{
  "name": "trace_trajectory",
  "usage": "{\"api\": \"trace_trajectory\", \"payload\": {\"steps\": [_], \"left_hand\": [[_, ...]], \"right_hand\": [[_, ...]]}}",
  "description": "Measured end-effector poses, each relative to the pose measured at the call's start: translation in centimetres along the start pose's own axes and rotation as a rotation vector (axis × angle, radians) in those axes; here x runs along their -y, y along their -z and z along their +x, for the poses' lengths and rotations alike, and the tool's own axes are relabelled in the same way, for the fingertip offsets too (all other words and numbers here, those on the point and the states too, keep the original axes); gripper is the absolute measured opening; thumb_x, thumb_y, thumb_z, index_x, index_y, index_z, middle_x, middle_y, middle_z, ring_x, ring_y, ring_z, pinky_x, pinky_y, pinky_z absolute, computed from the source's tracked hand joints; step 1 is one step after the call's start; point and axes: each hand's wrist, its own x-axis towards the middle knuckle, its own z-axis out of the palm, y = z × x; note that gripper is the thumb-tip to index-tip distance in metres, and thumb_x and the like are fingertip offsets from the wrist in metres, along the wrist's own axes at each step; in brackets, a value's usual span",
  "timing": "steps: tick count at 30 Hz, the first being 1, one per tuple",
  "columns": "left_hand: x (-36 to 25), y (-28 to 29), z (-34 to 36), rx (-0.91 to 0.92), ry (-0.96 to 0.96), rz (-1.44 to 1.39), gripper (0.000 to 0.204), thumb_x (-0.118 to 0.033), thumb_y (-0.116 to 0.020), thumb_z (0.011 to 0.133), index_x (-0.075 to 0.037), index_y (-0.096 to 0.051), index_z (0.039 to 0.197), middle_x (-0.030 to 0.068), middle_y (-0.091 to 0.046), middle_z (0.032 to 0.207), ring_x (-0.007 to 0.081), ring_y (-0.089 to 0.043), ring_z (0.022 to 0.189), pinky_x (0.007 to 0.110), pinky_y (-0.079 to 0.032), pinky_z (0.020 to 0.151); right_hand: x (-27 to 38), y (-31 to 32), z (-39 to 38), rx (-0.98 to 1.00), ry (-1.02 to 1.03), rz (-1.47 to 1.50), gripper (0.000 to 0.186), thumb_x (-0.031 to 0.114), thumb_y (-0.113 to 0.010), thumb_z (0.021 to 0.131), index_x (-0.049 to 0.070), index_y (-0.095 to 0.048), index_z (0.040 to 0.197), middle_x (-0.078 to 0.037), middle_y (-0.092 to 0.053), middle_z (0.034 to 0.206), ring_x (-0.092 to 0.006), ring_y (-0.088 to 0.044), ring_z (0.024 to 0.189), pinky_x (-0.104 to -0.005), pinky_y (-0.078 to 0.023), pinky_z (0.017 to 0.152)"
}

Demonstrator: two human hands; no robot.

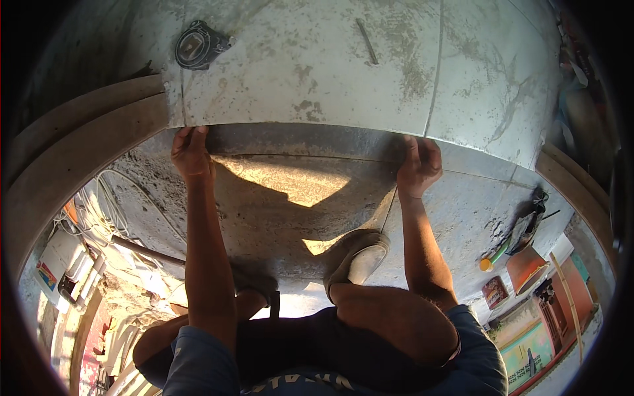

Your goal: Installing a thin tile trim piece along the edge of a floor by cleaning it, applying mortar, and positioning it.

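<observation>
Galvanized-looking sheet metal [343,72], big and pale, lies on the concrete floor [462,211], and both hands pinch its near edge: left hand [190,150] by the corner, right hand [418,165] further along. I'd worry about bare fingers on that raw edge if it slips or flexes. Fingertips curl under, so how firm the grip is, can't tell.

Both arms are stretched fwd, approx. parallel, well apart. L hand [190,150] and R hand [418,165] are raised level, fingers curled closed in a grip, knuckles turned up.
</observation>
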Motion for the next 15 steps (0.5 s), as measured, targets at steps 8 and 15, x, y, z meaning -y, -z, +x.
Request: {"api": "trace_trajectory", "payload": {"steps": [8, 15], "left_hand": [[0.4, 0.1, 0.1, -0.005, -0.004, -0.039, 0.018, 0.011, -0.064, 0.075, -0.001, -0.061, 0.089, 0.0086, -0.065, 0.088, 0.0147, -0.061, 0.082, 0.026, -0.051, 0.078], [1.0, 0.1, 0.3, 0.058, -0.14, -0.089, 0.02, 0.013, -0.063, 0.074, -0.001, -0.063, 0.088, 0.0091, -0.065, 0.088, 0.0166, -0.062, 0.082, 0.028, -0.052, 0.076]], "right_hand": [[0.1, 0.2, 0.2, 0.041, 0.002, -0.031, 0.018, 0.007, -0.074, 0.076, 0.0, -0.059, 0.085, -0.001, -0.062, 0.076, -0.0072, -0.053, 0.069, -0.0207, -0.044, 0.066], [-0.3, 0.3, 0.1, 0.034, -0.017, -0.125, 0.016, 0.001, -0.071, 0.078, 0.001, -0.059, 0.089, -0.003, -0.064, 0.086, -0.0101, -0.058, 0.079, -0.0227, -0.046, 0.075]]}}
